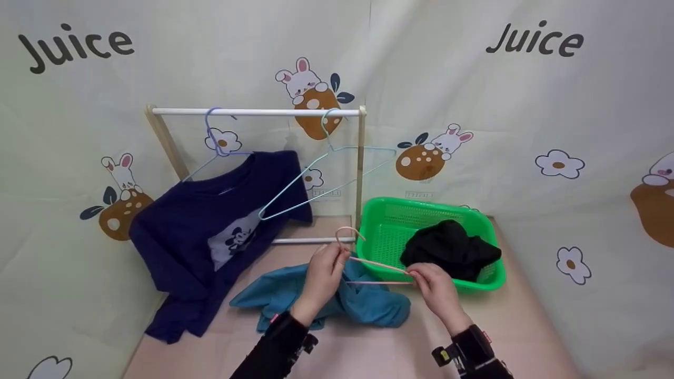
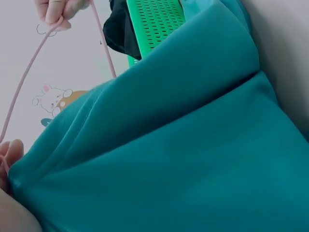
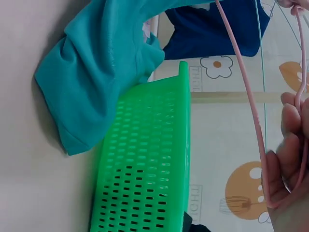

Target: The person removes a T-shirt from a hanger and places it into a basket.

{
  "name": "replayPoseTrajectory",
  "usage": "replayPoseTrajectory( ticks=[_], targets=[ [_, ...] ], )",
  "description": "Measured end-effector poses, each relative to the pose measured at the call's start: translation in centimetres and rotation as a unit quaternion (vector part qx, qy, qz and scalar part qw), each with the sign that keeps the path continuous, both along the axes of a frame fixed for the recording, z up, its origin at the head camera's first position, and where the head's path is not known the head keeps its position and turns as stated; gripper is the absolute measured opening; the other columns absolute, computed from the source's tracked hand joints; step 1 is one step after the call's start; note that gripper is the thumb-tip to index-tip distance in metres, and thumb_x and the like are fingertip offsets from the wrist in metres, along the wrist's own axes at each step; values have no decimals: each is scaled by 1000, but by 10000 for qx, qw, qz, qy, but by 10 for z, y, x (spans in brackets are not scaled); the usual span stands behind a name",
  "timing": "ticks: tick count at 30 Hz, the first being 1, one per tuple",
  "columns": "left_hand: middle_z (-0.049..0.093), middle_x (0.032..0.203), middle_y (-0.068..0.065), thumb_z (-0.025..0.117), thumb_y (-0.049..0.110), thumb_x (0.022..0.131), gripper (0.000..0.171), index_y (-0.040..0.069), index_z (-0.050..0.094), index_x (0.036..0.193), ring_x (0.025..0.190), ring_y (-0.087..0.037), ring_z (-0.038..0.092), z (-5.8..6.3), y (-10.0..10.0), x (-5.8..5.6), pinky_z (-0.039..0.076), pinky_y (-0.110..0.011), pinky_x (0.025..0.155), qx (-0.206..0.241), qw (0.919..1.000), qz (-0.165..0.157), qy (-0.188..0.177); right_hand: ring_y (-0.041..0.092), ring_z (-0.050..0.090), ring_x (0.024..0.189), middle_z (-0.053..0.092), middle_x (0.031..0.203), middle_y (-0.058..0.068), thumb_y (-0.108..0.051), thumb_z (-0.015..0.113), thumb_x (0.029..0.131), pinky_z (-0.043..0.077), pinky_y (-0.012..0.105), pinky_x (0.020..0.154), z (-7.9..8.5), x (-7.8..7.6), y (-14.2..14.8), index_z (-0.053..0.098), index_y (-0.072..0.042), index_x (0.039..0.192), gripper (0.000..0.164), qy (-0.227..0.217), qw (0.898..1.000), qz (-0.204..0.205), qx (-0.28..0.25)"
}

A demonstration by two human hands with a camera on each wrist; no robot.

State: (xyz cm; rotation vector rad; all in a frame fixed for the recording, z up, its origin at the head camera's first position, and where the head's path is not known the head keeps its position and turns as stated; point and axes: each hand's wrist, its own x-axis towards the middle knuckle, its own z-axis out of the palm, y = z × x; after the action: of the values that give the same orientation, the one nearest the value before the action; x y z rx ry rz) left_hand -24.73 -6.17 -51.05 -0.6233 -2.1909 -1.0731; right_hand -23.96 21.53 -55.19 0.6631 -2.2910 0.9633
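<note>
A pink hanger (image 1: 382,283) is held between both hands above the floor. My left hand (image 1: 322,273) grips it just below the hook, together with a bunched edge of a teal garment (image 1: 374,305), as the left wrist view shows. The rest of that garment hangs and spreads below the left hand. My right hand (image 1: 437,289) holds the hanger's right end, its fingers (image 3: 289,116) curled round the bar in the right wrist view. The hanger's left part is hidden behind the left hand and the cloth.
Behind stands a rack with a white rail (image 1: 274,112). A navy shirt (image 1: 210,216) hangs there on a purple hanger (image 1: 207,123), beside a bare light-blue hanger (image 1: 295,190). A green basket (image 1: 379,210) to the right holds a black garment (image 1: 447,250). Printed fabric walls surround the area.
</note>
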Motion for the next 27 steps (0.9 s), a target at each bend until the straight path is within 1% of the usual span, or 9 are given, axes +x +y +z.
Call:
replayPoseTrajectory(
  ticks=[3,6,9,11,13,17,23,27],
  targets=[
    [66,91,0,62,5,97,8,8,67,102,83,-16,58,-1,-5,-1,45,-35,78,-63,9993,-357,65,8,55,68,59,73,-7,4,70,86,45,26,67,-1,-1,7,70,-11,90,16,-15,9995,-221,-215],
    [70,103,2,62,1,95,19,10,71,109,94,-16,62,-4,-12,-2,46,-36,83,35,9980,-609,177,7,53,67,58,73,-8,5,70,87,42,20,66,-2,0,18,70,-10,89,15,-132,9982,-421,-404],
    [72,107,4,65,-2,91,25,12,73,111,99,-15,64,-6,-19,-4,49,-34,86,224,9971,-698,224,7,52,65,57,72,-9,6,68,88,40,17,64,-2,0,31,70,-10,88,15,-218,9968,-551,-534],
    [73,106,2,67,-4,90,26,11,75,109,99,-16,66,-6,-23,-4,51,-33,86,370,9966,-693,257,7,52,64,57,71,-9,6,67,89,40,17,63,-1,0,39,70,-10,87,16,-244,9958,-606,-634],
    [74,103,0,68,-7,87,27,11,76,107,97,-17,67,-8,-26,-5,52,-32,84,520,9962,-645,287,7,52,64,56,70,-9,6,67,89,39,17,63,1,0,46,71,-10,86,17,-234,9951,-661,-704],
    [74,97,-3,69,-13,84,28,7,77,101,90,-19,69,-11,-32,-6,54,-31,79,675,9963,-396,361,8,52,64,56,69,-8,7,66,89,39,16,63,4,1,60,70,-8,84,16,-302,9932,-780,-804],
    [74,95,-6,68,-16,83,28,5,77,99,87,-21,70,-21,-44,-12,55,-32,76,708,9972,6,222,8,49,68,55,68,-6,7,64,91,37,18,68,8,5,86,68,-6,83,16,-469,9885,-1205,-781],
    [74,93,-6,69,-16,82,25,3,77,96,85,-22,70,-31,-48,-16,55,-35,75,672,9972,284,160,5,48,63,57,68,-3,4,63,93,36,18,60,9,10,98,67,-6,84,14,-635,9822,-1560,-835]
  ],
)
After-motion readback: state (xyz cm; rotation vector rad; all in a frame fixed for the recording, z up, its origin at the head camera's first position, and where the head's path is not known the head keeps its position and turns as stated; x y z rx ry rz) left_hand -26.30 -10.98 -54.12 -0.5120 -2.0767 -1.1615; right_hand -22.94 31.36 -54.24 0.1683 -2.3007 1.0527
